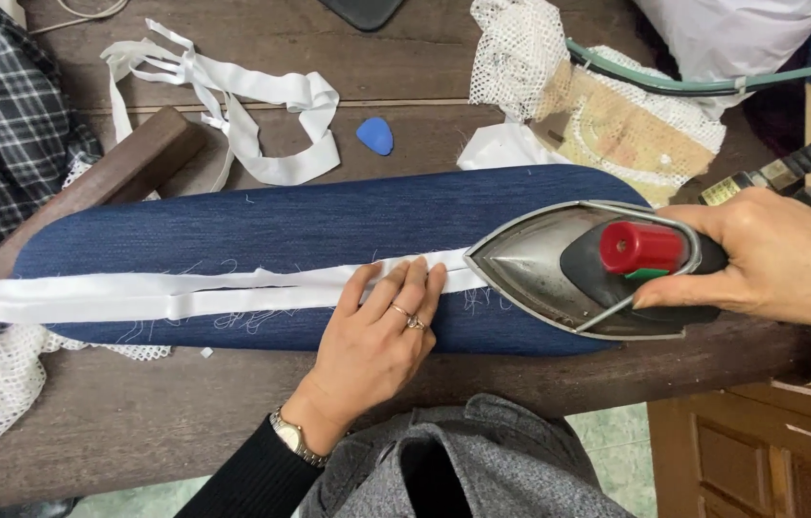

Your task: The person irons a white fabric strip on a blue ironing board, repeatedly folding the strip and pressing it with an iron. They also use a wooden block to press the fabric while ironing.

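A dark wooden table (pixel 137 422) fills the view, with a long blue padded ironing board (pixel 261 230) lying across it from nine to three o'clock. A white fabric strip (pixel 137 293) runs along the board's middle. The left hand (pixel 376 336), wearing a ring and a wristwatch, lies flat at six o'clock, its fingers spread open and pressing the strip down. At three o'clock the right hand (pixel 770 259) has its fingers closed around the handle of a metal iron (pixel 559 273) with a red knob; the iron's tip rests on the strip, just beside the left fingertips. Loose white ribbon (pixel 261 105) lies at eleven o'clock, blue tailor's chalk (pixel 376 135) at twelve, and white mesh fabric (pixel 520 48) at one.
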